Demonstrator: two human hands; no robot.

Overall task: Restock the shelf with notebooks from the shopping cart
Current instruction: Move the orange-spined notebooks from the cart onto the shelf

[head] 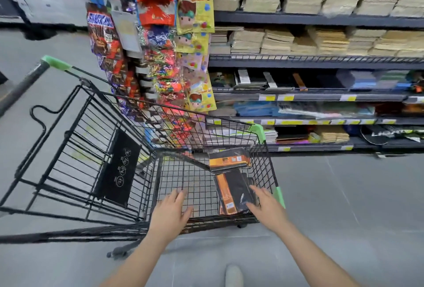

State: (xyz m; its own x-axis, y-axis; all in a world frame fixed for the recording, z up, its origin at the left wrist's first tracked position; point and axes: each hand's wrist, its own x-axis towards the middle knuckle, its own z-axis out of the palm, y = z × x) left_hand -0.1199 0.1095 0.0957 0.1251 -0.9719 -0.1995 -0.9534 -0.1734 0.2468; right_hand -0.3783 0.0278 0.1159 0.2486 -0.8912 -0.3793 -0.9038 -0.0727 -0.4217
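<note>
A black wire shopping cart (91,140) with green corner guards stands in front of me. In its right end lie black-and-orange notebooks: a near stack (234,192) and another stack (229,160) leaning against the far wall. My right hand (267,204) reaches into the cart with straight fingers, touching the right edge of the near stack. Over the bare cart floor, left of the notebooks, my left hand (171,214) hovers with fingers spread and holds nothing. The shelf unit (321,96) rises behind the cart on the right.
Upper shelves hold tan paper stacks (286,41); lower ones hold dark and coloured stationery. Hanging snack and toy packets (156,41) cover the shelf's end beside the cart. Grey floor (344,206) spreads to the right. My shoe (233,275) shows at the bottom.
</note>
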